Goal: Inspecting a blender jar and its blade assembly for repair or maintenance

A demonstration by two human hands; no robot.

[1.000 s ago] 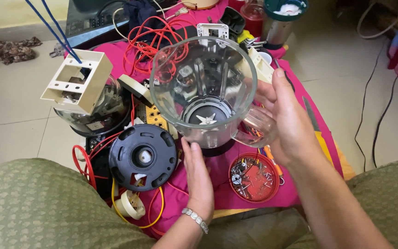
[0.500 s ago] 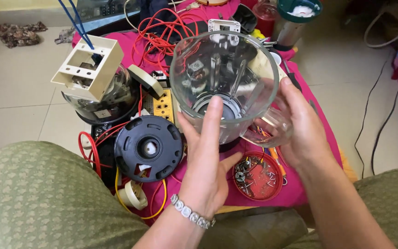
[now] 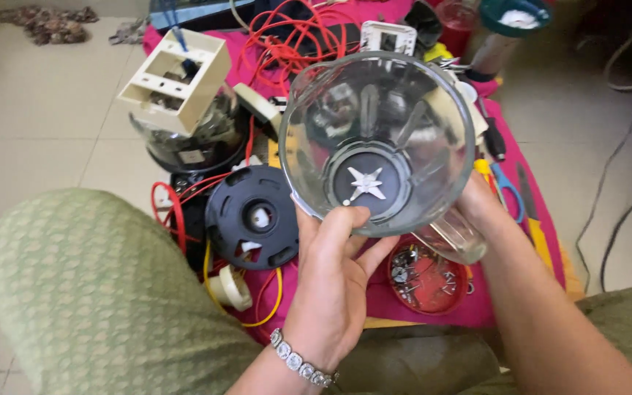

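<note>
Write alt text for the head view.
Both hands hold a clear blender jar tilted toward the camera, its blade at the bottom: left hand under the base, right hand on the handle side. Below lie a black round base and red wires.

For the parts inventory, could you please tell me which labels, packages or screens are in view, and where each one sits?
Label: small pale rectangle on the dark rounded housing, under the cream box, far left of the pink cloth.
No packages or screens are clearly visible.
</note>
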